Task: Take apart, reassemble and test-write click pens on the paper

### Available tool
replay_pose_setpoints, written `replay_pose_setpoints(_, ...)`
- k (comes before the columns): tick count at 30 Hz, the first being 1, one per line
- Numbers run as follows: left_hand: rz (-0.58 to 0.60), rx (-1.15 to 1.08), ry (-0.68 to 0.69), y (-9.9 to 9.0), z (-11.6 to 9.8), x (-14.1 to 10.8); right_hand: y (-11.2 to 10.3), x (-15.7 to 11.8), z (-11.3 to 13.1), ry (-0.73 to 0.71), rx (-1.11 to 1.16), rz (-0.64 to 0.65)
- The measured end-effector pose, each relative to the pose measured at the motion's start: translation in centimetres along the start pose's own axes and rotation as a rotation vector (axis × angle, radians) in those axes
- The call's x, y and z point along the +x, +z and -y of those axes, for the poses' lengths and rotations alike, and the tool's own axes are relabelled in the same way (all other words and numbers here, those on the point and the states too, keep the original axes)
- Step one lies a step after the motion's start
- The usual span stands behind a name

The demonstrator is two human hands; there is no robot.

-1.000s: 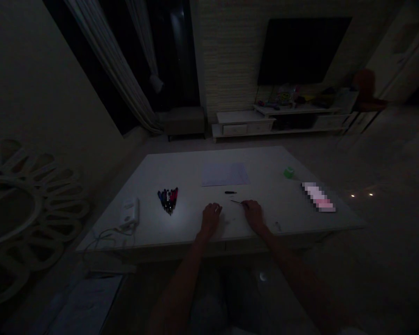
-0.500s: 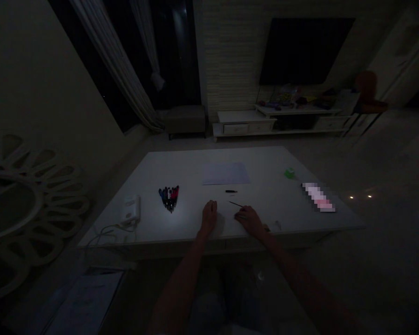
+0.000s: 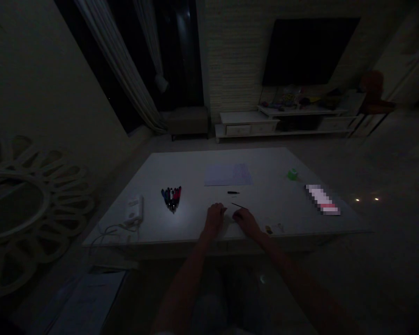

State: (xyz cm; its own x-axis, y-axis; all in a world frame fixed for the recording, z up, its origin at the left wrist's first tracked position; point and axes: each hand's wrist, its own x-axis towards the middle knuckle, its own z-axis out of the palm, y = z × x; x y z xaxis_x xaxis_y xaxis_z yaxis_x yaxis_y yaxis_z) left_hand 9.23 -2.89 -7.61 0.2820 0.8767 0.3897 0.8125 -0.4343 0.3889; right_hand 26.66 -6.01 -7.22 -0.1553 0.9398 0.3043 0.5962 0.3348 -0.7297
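My left hand is closed near the table's front edge, its fingertips turned right; whatever they pinch is too dark to make out. My right hand is closed a short gap to the right, with its contents also lost in shadow. A thin dark rod, like a pen refill, lies just beyond the right hand's fingers. Farther off is a short dark pen part, with a tiny thin piece below it. Several pens lie fanned out to the left.
On the white table are a paper sheet, a green object, a blurred-out flat item and small bits by the front edge. A white box with cables stands at the left.
My left hand has turned its fingers inward, toward the right hand. The right hand has shifted slightly toward the left one, and the small bits beside its wrist show more. The view has shifted slightly.
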Motion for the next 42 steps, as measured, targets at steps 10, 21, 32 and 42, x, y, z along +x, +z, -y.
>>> replay_pose_setpoints(10, 0.040, 0.143, 0.075, 0.0, -0.6, -0.2, 1.1, 2.3, 1.7, 0.178, 0.443, -0.144)
replay_pose_setpoints(21, 0.061, 0.119, 0.085, -0.1, -0.5, -0.3, 1.5, 2.8, 2.4, 0.213, 0.489, -0.226)
replay_pose_setpoints(32, 0.064, 0.117, 0.084, 0.0, -0.4, -0.4, 2.2, 2.6, 3.2, 0.227, 0.541, -0.186)
replay_pose_setpoints(42, 0.036, 0.138, 0.101, 0.0, -0.4, -0.5, 1.8, 2.1, 3.5, 0.215, 0.562, -0.144)
